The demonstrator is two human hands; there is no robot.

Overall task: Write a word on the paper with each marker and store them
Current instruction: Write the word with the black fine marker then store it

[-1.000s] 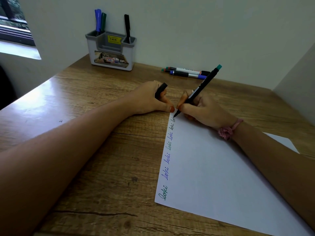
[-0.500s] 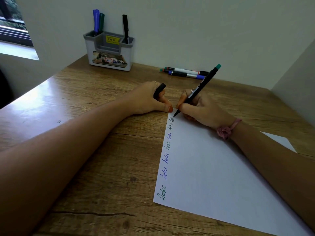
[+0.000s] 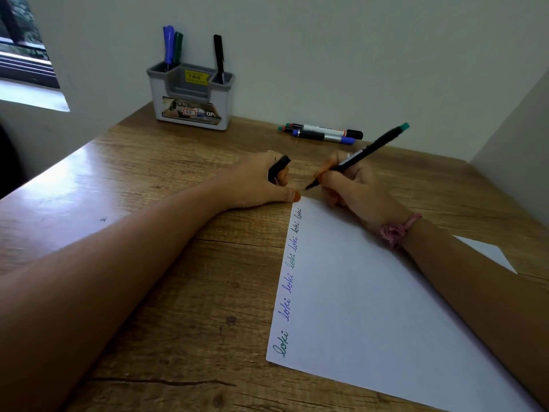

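Observation:
A white sheet of paper (image 3: 371, 307) lies on the wooden desk, with several handwritten words "loki" in green, blue and black along its left edge. My right hand (image 3: 353, 188) grips a black marker with a green end (image 3: 368, 153), its tip just off the paper's far corner. My left hand (image 3: 261, 182) holds the marker's black cap (image 3: 278, 168) between its fingers, thumb at the paper's corner. A grey marker holder (image 3: 190, 96) at the back holds a blue, a green and a black marker.
Two loose markers (image 3: 322, 133) lie by the back wall, right of the holder. A wall closes the desk on the right and a window sill sits at the far left. My forearms stretch across the desk and the paper.
The marker tip has lifted off the paper's far corner and now hovers just beyond it. Another small black word stands at the top of the column. My left hand has stayed put.

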